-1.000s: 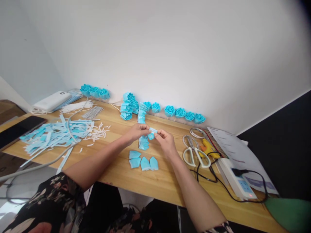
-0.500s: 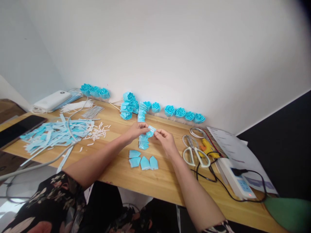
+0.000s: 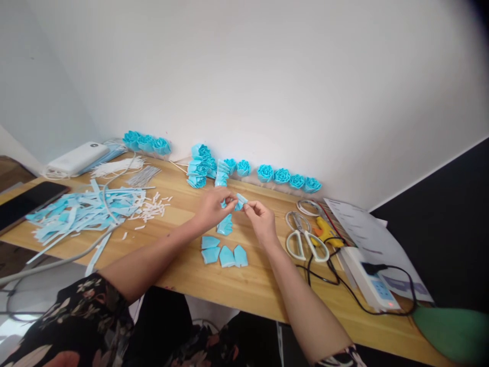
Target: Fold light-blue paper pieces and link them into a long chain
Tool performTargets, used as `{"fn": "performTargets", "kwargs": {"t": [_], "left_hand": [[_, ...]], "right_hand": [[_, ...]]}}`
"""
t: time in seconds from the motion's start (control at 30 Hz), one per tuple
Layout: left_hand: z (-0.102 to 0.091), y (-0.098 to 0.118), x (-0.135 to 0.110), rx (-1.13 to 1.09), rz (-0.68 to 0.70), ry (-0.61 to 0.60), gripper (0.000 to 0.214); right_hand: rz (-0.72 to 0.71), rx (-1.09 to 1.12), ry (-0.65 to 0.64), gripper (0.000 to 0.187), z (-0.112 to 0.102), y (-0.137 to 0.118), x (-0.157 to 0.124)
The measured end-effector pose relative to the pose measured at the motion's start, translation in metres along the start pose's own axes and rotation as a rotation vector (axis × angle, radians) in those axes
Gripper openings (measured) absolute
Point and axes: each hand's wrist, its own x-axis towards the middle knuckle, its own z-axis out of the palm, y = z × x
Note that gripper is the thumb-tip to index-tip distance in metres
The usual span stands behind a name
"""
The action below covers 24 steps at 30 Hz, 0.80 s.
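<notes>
A small light-blue petal piece (image 3: 240,201) is pinched between the fingertips of my left hand (image 3: 214,206) and my right hand (image 3: 261,219), just above the wooden table (image 3: 252,285). Under the hands lies a short stack of blue pieces (image 3: 225,225). Nearer to me, several folded blue petals (image 3: 224,255) lie in a row. Finished blue paper roses (image 3: 284,177) line the wall behind, with a pile of blue folded pieces (image 3: 200,166) to their left.
White-handled scissors (image 3: 305,239), a yellow tool (image 3: 324,230), a white power strip (image 3: 369,283) with black cables and papers (image 3: 362,229) sit right. Blue and white scraps (image 3: 84,209), a power bank (image 3: 74,158) and a dark phone (image 3: 23,201) lie left.
Both hands have lifted slightly and turned the blue piece between the fingertips; it now stands more tilted. The view has shifted a little.
</notes>
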Motion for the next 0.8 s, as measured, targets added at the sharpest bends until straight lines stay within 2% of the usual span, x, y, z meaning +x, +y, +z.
{"fn": "performTargets", "kwargs": {"t": [0.07, 0.17, 0.33, 0.5, 0.8], "left_hand": [[0.0024, -0.0007, -0.0019, 0.095, 0.051, -0.043, 0.013], [0.0059, -0.0044, -0.0039, 0.151, 0.048, -0.061, 0.012], [0.0071, -0.0051, -0.0055, 0.183, 0.025, -0.042, 0.015], [0.0071, -0.0041, -0.0057, 0.238, 0.012, -0.072, 0.014], [0.0093, -0.0049, -0.0062, 0.248, 0.028, -0.092, 0.014]], "right_hand": [[-0.009, -0.021, -0.001, 0.021, 0.0005, 0.0011, -0.0004], [-0.024, -0.048, -0.004, 0.021, 0.0015, 0.0021, -0.0013], [-0.071, -0.138, -0.001, 0.019, 0.0028, -0.0008, -0.0041], [-0.114, -0.207, -0.002, 0.018, 0.0036, 0.0002, -0.0046], [-0.147, -0.241, 0.01, 0.017, 0.0041, 0.0063, -0.0033]]}}
